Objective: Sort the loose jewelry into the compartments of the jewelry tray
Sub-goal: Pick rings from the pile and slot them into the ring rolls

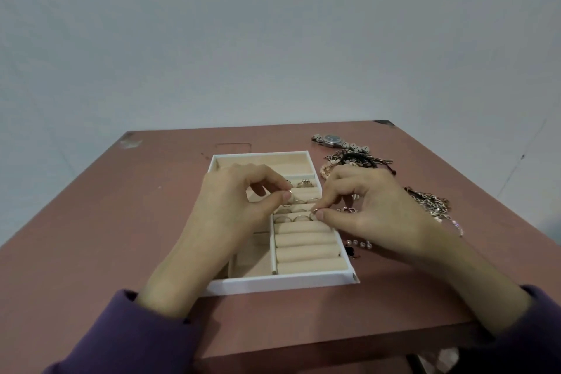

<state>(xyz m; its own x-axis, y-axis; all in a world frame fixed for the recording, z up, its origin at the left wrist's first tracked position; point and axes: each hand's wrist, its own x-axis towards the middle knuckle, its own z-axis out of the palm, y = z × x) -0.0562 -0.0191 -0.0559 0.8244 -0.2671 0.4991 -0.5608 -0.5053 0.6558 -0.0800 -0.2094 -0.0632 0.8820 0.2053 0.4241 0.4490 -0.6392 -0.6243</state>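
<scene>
Holding rings (299, 218) in roll slots, white jewelry tray (282, 283)

matt beige velvety jewelry tray (274, 285), shiny metal rings (299, 218), smooth reddish-brown table (121, 222).

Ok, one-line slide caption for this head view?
Both hands, left hand and right hand, each pinch a ring over the jewelry tray's ring rolls; watch and chains wait alongside.

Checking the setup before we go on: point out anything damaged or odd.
The table has chipped far corners: a pale scuff on the left, a dark patch on the right. Nothing else stands out.
</scene>
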